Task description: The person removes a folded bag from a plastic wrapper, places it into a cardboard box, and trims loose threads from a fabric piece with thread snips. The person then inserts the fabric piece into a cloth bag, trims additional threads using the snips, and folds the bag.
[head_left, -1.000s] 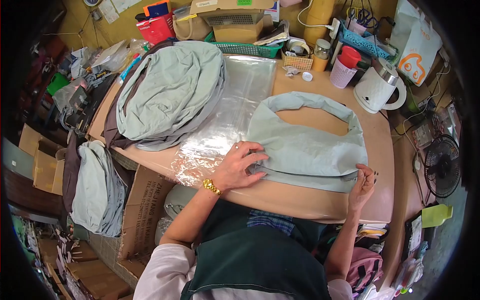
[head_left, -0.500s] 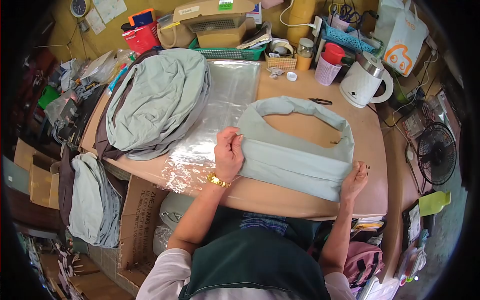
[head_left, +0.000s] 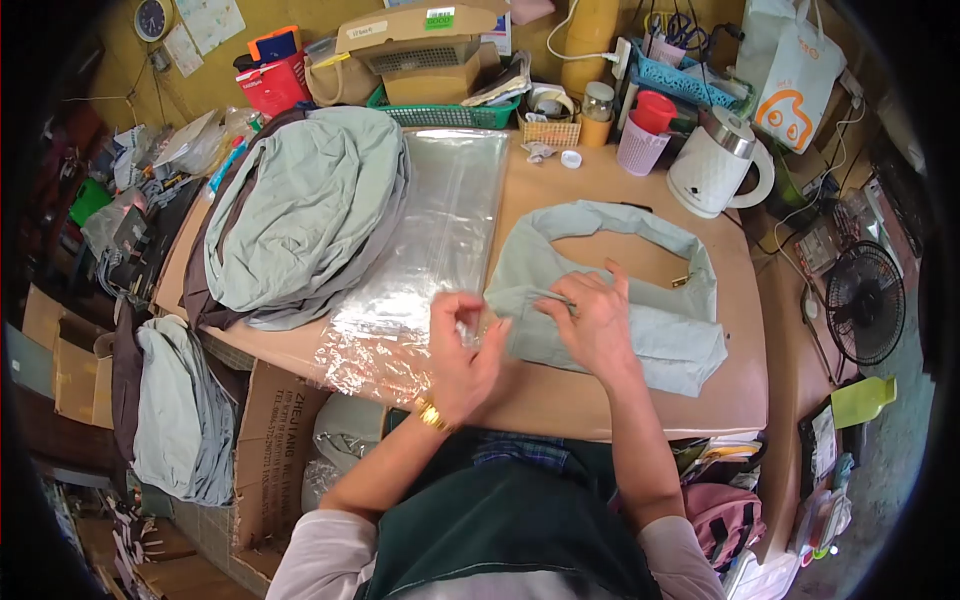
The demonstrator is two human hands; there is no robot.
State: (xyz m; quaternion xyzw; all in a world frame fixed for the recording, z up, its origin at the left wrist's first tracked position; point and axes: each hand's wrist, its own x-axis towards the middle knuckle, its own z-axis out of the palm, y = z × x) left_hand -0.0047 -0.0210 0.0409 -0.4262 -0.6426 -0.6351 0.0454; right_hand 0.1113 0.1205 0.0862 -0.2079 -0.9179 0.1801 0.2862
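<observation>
A pale grey-green fabric piece (head_left: 660, 335) lies on the table, folded into a closed loop around an oval gap. A small brass-coloured metal piece (head_left: 680, 282) shows on its inner right edge. My right hand (head_left: 595, 320) is over the middle of the front band, its thumb and fingers pinching the creased cloth. At the band's left end is my left hand (head_left: 465, 360), fingers curved and apart from the thumb, with nothing visible between them. Clear plastic sheets or bags (head_left: 440, 220) lie to the left of the cloth.
A pile of grey-green and brown cloth (head_left: 310, 210) covers the table's left side. A white kettle (head_left: 715, 165), a pink cup (head_left: 642, 147) and a green basket (head_left: 440, 115) stand at the back. A fan (head_left: 868, 303) is at right; a cardboard box (head_left: 280, 450) stands below left.
My right hand has left the band's right end and moved left to its middle. My left hand has let go of the left end and moved slightly down. The band's front looks more creased.
</observation>
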